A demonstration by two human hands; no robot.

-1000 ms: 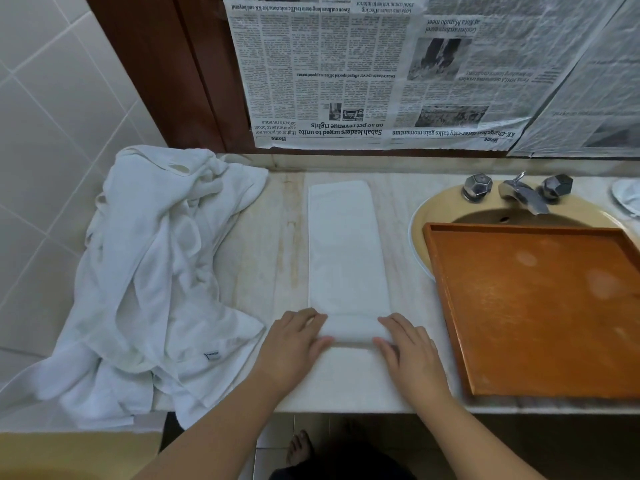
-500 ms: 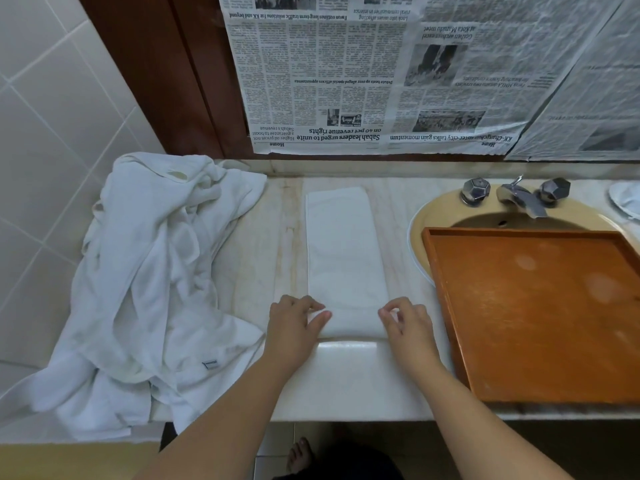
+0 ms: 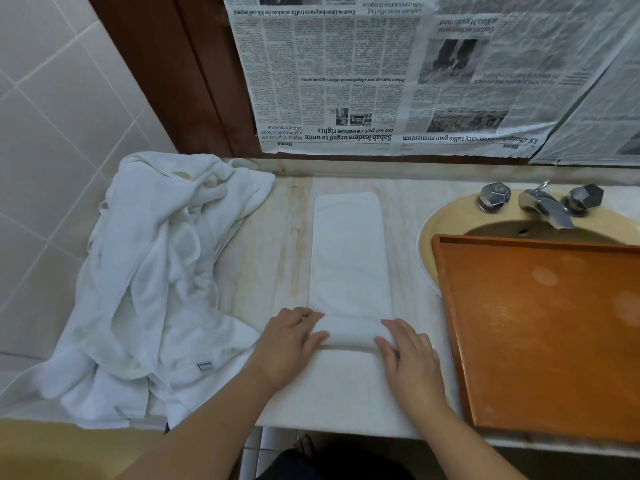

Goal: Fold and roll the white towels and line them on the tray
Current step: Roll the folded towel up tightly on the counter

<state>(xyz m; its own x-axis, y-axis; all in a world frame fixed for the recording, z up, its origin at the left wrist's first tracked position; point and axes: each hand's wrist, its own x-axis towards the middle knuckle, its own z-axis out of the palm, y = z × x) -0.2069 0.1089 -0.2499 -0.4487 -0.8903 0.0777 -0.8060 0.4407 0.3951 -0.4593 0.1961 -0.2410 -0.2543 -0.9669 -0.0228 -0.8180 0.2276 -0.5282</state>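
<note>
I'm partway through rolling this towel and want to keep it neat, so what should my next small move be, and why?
Probably push the roll another turn away from you, both hands together. The left hand and right hand rest on its two ends, only a short roll has formed, and most of the folded towel lies flat beyond it. The tray holds no towels yet.

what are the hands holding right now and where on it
Both hands, left hand and right hand, press the rolled near end of the folded towel, one at each side.

The tray [image 3: 540, 341] runs off the right edge and hides part of the sink [image 3: 446, 220], while the newspaper [image 3: 398, 81] is cropped at the top.
</note>
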